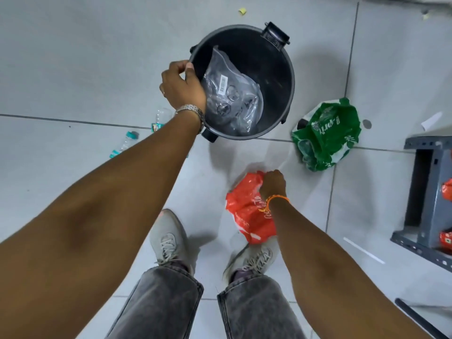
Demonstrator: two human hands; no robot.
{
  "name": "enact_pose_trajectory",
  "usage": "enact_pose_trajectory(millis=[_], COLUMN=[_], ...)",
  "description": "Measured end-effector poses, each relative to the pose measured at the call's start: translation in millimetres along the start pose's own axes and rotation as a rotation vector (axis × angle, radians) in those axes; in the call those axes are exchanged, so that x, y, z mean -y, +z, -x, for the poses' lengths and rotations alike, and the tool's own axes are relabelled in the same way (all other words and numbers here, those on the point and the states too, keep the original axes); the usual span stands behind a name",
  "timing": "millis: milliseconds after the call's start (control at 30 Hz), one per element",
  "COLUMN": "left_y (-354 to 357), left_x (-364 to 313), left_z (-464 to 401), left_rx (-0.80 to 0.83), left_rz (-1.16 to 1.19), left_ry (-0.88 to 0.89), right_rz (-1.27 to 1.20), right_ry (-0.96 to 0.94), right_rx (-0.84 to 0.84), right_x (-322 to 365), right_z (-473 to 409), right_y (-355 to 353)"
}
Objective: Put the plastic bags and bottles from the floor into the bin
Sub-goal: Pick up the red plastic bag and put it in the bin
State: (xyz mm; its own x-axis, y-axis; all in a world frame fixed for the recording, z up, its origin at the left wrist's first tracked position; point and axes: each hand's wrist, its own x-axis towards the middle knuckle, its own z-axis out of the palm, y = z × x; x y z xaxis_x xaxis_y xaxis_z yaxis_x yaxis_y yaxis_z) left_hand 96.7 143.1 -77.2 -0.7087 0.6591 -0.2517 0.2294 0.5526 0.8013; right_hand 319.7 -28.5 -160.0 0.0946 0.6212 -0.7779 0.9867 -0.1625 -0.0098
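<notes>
A black round bin (281,77) stands on the tiled floor ahead of me. My left hand (182,86) is over its left rim, fingers closed on a clear plastic bag (232,94) that lies inside the bin. My right hand (272,183) is low by my feet, closed on the top of a crumpled red plastic bag (247,214) on the floor. A green plastic bag (325,135) lies to the right of the bin. Two clear bottles lie at the left, one (124,144) with a teal label, the other (161,118) partly hidden behind my left wrist.
A grey metal shelf frame (425,192) stands at the right edge with red packets in it. A dark rod (420,319) lies at the lower right. Small paper scraps (242,11) dot the floor. My two shoes (168,241) stand just below the red bag.
</notes>
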Motion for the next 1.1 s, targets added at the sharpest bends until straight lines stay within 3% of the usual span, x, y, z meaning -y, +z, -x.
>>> enact_pose_trajectory(millis=[100,233,300,367,433,533,633,767,900,967,1033,1100], left_y=[-5,-4,2,7,10,7,-5,-22,-33,-38,-41,-42], left_x=[-7,-5,3,11,18,27,26,11,-5,-13,-17,-19], left_z=[3,1,-2,-6,-13,-22,-24,-19,-14,-11,-9,-7], left_rx=[0.049,0.06,0.047,0.033,0.051,0.141,0.219,0.263,0.266,0.251,0.246,0.237], left_rz=[0.0,-0.001,0.036,0.12,0.244,0.382,0.367,0.318,0.246,0.238,0.233,0.224], left_ry=[-0.062,-0.071,-0.053,-0.067,-0.095,-0.143,-0.189,-0.261,-0.329,-0.352,-0.355,-0.357], right_rz=[0.046,-0.095,0.036,0.191,0.14,-0.035,-0.405,-0.899,-1.432,-1.477,-1.319,-1.177], right_ry=[0.099,0.271,0.226,0.109,0.112,0.11,0.231,0.187,0.033,-0.074,-0.057,-0.027], right_rx=[0.097,0.291,0.298,0.182,0.022,-0.007,-0.047,-0.383,-0.882,-1.065,-1.099,-0.833], right_x=[-3,4,12,17,20,21,3,-30,-4,30,66,98], right_z=[19,26,27,32,33,45,73,135,161,142,112,76], right_y=[-2,18,44,73,94,83,22,-112,-216,-242,-253,-245])
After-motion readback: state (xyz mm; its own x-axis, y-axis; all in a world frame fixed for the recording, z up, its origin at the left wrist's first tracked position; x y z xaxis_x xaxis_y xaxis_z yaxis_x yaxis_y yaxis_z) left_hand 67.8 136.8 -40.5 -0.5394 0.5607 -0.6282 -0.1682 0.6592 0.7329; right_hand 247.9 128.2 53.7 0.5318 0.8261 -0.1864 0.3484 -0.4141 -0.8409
